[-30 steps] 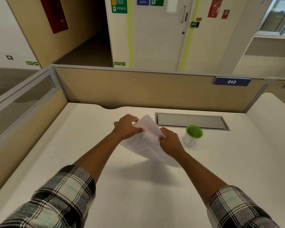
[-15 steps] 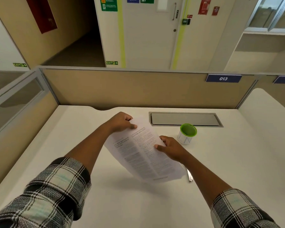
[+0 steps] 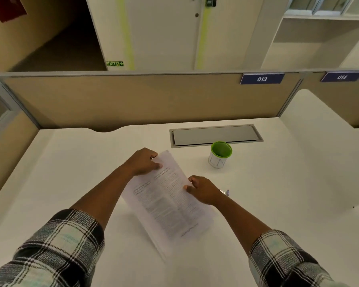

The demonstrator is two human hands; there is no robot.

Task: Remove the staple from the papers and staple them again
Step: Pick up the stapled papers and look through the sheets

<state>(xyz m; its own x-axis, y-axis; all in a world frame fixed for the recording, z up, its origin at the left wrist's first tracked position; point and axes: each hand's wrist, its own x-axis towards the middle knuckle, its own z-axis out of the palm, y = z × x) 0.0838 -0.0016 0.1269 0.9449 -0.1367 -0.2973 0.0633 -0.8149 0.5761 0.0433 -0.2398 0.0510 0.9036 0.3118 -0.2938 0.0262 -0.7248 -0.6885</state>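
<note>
The printed papers (image 3: 170, 204) lie slanted over the white desk, far corner up near the middle. My left hand (image 3: 142, 161) pinches that far top corner between thumb and fingers. My right hand (image 3: 202, 189) grips the right edge of the sheets halfway down. A small metal tool (image 3: 225, 192), likely a stapler or staple remover, shows just behind my right wrist, mostly hidden. The staple itself cannot be made out.
A white cup with a green rim (image 3: 220, 155) stands to the right of the papers. Behind it a grey cable hatch (image 3: 216, 135) is set into the desk (image 3: 71, 172). Beige partition walls (image 3: 133, 100) close off the back and left.
The papers have tilted down from a raised, folded pose to lie nearly flat and lengthwise. My right hand slid to the right edge. The camera has tipped downward.
</note>
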